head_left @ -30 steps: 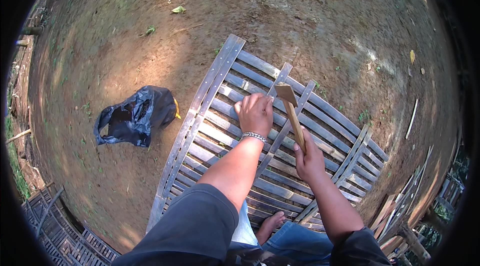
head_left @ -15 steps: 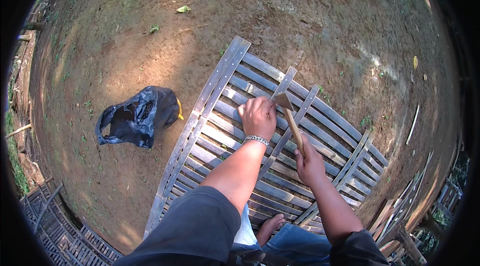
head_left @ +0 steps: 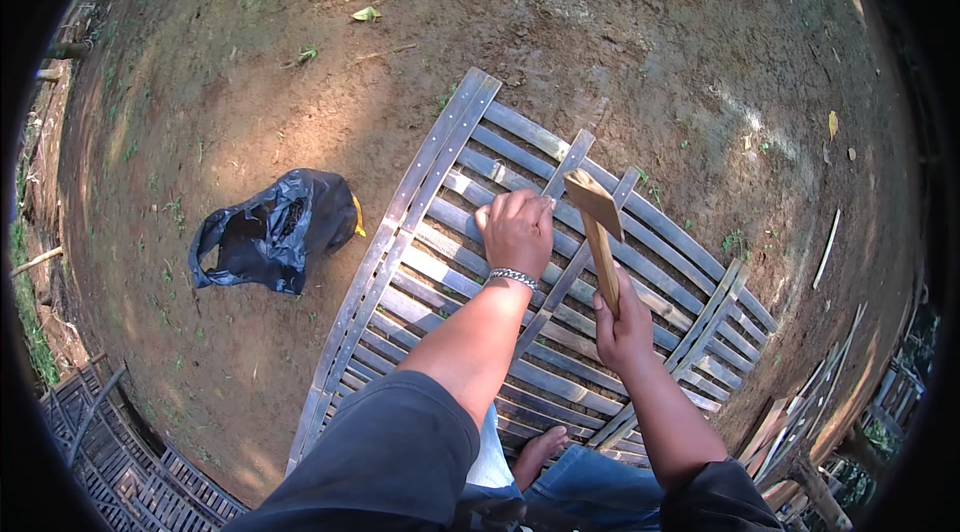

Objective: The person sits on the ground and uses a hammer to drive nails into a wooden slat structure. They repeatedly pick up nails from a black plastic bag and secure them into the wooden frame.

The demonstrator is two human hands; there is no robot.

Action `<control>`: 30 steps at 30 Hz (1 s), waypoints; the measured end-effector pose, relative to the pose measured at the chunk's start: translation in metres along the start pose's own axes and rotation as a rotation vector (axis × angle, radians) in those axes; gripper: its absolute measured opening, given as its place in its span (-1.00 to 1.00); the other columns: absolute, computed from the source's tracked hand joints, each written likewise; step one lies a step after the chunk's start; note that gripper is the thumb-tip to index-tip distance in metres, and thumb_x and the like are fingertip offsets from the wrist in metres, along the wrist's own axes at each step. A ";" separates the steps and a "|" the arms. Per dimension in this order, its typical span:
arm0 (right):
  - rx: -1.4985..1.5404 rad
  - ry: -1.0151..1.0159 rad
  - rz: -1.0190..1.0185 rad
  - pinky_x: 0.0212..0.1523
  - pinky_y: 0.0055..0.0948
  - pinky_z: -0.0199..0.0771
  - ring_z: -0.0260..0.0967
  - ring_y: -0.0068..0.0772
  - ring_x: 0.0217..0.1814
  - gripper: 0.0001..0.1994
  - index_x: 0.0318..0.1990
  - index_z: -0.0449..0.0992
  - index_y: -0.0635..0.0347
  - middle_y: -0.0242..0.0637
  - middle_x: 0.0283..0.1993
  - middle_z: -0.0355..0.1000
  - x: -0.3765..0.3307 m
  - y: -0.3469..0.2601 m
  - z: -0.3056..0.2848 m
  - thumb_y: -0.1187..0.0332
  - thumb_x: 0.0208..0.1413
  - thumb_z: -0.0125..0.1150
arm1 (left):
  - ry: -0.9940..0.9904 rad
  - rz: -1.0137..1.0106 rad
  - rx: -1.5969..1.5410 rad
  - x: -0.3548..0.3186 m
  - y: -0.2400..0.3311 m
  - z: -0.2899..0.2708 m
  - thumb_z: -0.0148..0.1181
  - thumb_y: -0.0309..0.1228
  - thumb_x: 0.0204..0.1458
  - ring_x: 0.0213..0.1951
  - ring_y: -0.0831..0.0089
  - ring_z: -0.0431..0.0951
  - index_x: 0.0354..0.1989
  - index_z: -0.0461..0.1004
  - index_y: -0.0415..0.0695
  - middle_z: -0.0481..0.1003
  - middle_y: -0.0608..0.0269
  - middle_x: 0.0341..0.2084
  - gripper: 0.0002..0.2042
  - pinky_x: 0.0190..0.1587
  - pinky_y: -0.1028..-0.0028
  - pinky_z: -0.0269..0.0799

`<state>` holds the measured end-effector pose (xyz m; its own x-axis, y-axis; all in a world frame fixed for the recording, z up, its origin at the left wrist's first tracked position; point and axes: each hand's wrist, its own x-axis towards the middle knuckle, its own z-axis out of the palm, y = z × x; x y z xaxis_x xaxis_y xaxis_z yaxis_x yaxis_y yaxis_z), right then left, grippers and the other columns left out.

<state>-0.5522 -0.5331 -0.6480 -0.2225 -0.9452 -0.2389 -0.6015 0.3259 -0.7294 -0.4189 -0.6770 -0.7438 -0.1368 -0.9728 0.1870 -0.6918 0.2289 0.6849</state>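
Note:
A panel of weathered bamboo slats (head_left: 403, 222), nailed to crossing strips, lies on the ground before me. My left hand (head_left: 518, 232), with a chain bracelet at the wrist, rests on its upper middle. Its fingers are curled, and thumb and forefinger are pinched close to a crossing strip; whatever small thing they hold is too hard to make out. My right hand (head_left: 624, 324) grips the wooden handle of a hatchet (head_left: 599, 210). The hatchet's broad flat head is raised above the slats, just right of my left fingertips and apart from them.
On the bare soil to the left sits a crumpled black plastic bag (head_left: 275, 232), with something yellow at its right side. My bare foot (head_left: 541, 454) is at the panel's near edge. Thin sticks and boards (head_left: 800, 412) lie at the right; another slatted structure (head_left: 130, 462) stands lower left.
The hatchet's head has risen away from the panel and swung slightly right of my left fingertips. My left hand keeps its place on the slats.

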 end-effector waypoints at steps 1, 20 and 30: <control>0.047 0.032 -0.027 0.02 -0.08 0.53 0.51 0.27 0.08 -0.45 0.42 0.19 0.09 0.16 0.08 0.51 -0.003 0.004 0.002 0.48 0.28 0.10 | 0.007 0.003 -0.008 0.001 0.002 0.000 0.35 -0.41 0.02 -0.13 0.35 0.52 -0.36 0.62 0.04 0.57 0.44 -0.27 -0.96 0.01 0.21 0.22; 0.022 0.012 0.163 0.12 -0.01 0.47 0.42 0.32 0.20 -0.44 0.44 0.16 0.06 0.17 0.21 0.44 -0.012 -0.011 -0.004 0.40 0.31 0.09 | -0.425 -0.013 0.407 -0.008 -0.009 -0.031 -0.01 -0.20 0.29 0.57 0.04 -0.22 0.50 0.08 -0.13 -0.10 0.18 0.56 -0.38 0.49 -0.24 -0.38; -0.049 -0.106 0.115 0.09 -0.01 0.50 0.48 0.28 0.13 -0.45 0.43 0.16 0.04 0.12 0.18 0.46 -0.002 0.008 0.001 0.40 0.31 0.10 | -0.470 0.008 0.400 -0.007 -0.009 -0.031 -0.08 -0.22 0.30 0.57 0.07 -0.20 0.50 0.08 -0.14 -0.10 0.18 0.56 -0.40 0.51 -0.21 -0.38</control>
<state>-0.5560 -0.5282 -0.6538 -0.2114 -0.8973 -0.3875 -0.6142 0.4304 -0.6615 -0.3900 -0.6711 -0.7295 -0.3776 -0.9036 -0.2020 -0.8895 0.2935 0.3501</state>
